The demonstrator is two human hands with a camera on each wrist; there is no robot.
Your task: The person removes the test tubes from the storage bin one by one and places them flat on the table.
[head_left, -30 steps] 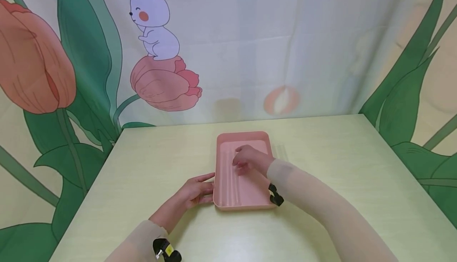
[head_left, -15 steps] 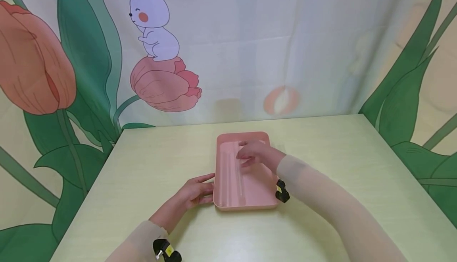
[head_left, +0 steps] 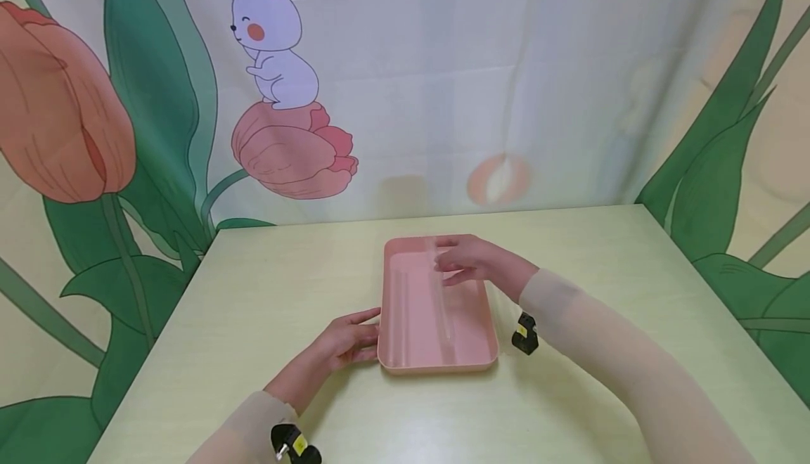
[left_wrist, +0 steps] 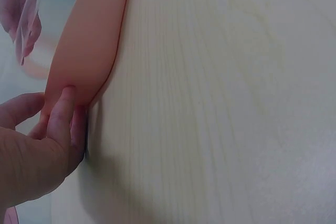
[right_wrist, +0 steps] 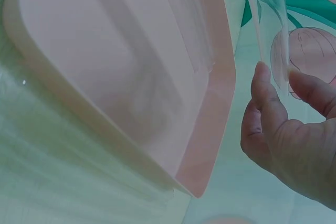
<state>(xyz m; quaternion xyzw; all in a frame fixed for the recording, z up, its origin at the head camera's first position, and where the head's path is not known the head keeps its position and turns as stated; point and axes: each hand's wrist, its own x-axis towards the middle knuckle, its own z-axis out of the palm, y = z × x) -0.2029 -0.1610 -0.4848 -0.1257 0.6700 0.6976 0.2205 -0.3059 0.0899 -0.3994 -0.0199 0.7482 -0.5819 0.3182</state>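
Above the round-cornered tray (head_left: 436,370), right fingers (right_wrist: 269,100) pinch a long clear piece (right_wrist: 270,19).

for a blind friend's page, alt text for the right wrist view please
A right hand pinches a long clear piece, with a pink tray on the picture's left. Another clear piece lies in the tray; a flower-print cloth hangs behind the hand.

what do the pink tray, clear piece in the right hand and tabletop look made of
Pink tray: probably matte plastic, with smooth, evenly coloured walls.
Clear piece: glossy, likely plastic, as the backdrop shows through; glass is possible.
Tabletop: wood or wood-look laminate, satin, from its grain lines and soft glare.
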